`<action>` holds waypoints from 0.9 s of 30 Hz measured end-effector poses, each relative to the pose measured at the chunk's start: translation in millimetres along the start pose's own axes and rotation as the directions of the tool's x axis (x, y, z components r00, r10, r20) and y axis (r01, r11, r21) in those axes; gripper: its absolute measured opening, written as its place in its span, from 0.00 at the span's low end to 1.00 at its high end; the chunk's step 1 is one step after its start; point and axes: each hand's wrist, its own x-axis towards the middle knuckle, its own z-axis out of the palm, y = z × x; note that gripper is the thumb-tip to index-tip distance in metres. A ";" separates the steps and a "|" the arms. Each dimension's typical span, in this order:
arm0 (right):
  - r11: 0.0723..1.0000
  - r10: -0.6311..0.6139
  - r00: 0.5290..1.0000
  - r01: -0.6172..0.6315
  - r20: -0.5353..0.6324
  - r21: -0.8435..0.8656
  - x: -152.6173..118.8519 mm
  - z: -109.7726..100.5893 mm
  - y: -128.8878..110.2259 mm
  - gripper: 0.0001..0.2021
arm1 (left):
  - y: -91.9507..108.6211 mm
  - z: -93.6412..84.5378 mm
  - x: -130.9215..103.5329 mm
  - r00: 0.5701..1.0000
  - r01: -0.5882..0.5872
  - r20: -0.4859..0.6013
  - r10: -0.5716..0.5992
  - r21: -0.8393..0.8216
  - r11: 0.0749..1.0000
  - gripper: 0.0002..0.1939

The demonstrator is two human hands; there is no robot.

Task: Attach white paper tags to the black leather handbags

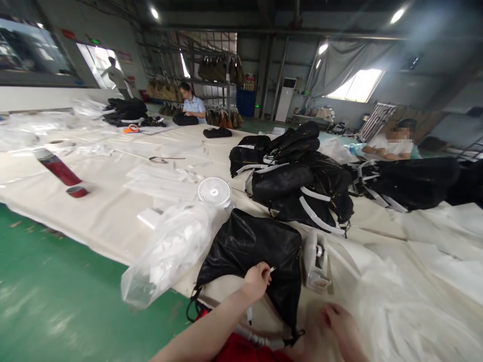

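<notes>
A black leather bag (256, 236) lies flat on the table in front of me. Over its lower part my left hand (258, 279) is closed, with a small white piece (271, 270) sticking out between thumb and fingers; its kind is too small to tell. My right hand (335, 322) is low on the right, apart from the bag and smeared by motion, so its fingers are unclear. Just above it stands a clear plastic container (316, 261) with a dark and white item inside. A strap wrapped in pale material (260, 339) hangs at the bag's near edge.
A clear bag of white pieces (169, 251) overhangs the table edge on the left. Beyond it are a white fan (214, 192) and a red flask (60, 168). More black bags (298, 181) are piled ahead. Two people sit at the table; another stands far left.
</notes>
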 end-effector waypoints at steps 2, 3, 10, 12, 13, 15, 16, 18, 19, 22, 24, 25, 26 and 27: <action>0.998 -0.037 0.991 0.043 0.126 -0.044 -9.7 6.8 -7.4 0.22 | 0.4 -1.6 -2.7 1.000 -0.029 -0.005 0.030 0.024 0.999 0.09; 0.996 -0.068 0.978 0.078 0.197 -0.046 -15.3 13.3 -16.0 0.21 | 0.7 -2.4 -4.1 0.999 -0.047 -0.012 0.048 0.039 0.998 0.09; 0.977 -0.178 0.889 0.210 0.422 -0.030 -41.5 91.8 -88.2 0.21 | 1.2 -5.2 -14.2 0.986 -0.133 -0.072 0.147 0.175 0.976 0.15; 0.981 -0.166 0.880 0.193 0.445 -0.015 -41.5 109.1 -91.6 0.21 | -0.4 -5.6 -15.8 0.979 -0.173 -0.070 0.193 0.230 0.958 0.16; 0.982 -0.163 0.873 0.187 0.459 -0.008 -40.9 115.1 -90.9 0.21 | -1.4 -5.8 -16.3 0.975 -0.190 -0.066 0.213 0.250 0.949 0.16; 0.984 -0.155 0.859 0.181 0.489 -0.005 -39.1 122.7 -87.4 0.20 | -3.0 -6.3 -16.6 0.969 -0.216 -0.053 0.240 0.278 0.936 0.16; 0.984 -0.152 0.853 0.179 0.499 -0.006 -38.3 124.8 -85.6 0.20 | -3.6 -6.5 -16.6 0.967 -0.227 -0.043 0.250 0.294 0.929 0.17; 0.985 -0.144 0.851 0.173 0.505 -0.010 -37.3 127.3 -83.1 0.19 | -3.7 -6.7 -16.8 0.963 -0.245 -0.023 0.267 0.327 0.913 0.17; 0.985 -0.142 0.852 0.171 0.504 -0.012 -37.0 128.0 -82.5 0.18 | -3.2 -6.7 -17.0 0.962 -0.253 -0.014 0.274 0.340 0.906 0.17; 0.986 -0.137 0.856 0.168 0.498 -0.018 -36.3 129.5 -82.0 0.17 | -0.6 -6.6 -18.0 0.963 -0.255 0.004 0.270 0.347 0.903 0.16; 0.985 -0.136 0.855 0.170 0.500 -0.024 -35.8 129.2 -81.7 0.17 | 1.5 -7.1 -18.4 0.970 -0.232 0.001 0.243 0.306 0.923 0.15; 0.985 -0.135 0.853 0.171 0.505 -0.026 -35.6 128.5 -81.3 0.16 | 2.4 -7.6 -18.2 0.974 -0.218 -0.005 0.229 0.280 0.935 0.14; 0.985 -0.133 0.849 0.171 0.511 -0.028 -35.5 127.3 -80.7 0.16 | 3.0 -8.1 -17.6 0.976 -0.205 -0.015 0.215 0.254 0.945 0.14; 0.985 -0.130 0.845 0.169 0.518 -0.028 -35.5 125.8 -79.9 0.16 | 3.3 -8.6 -16.5 0.979 -0.192 -0.026 0.203 0.231 0.954 0.13</action>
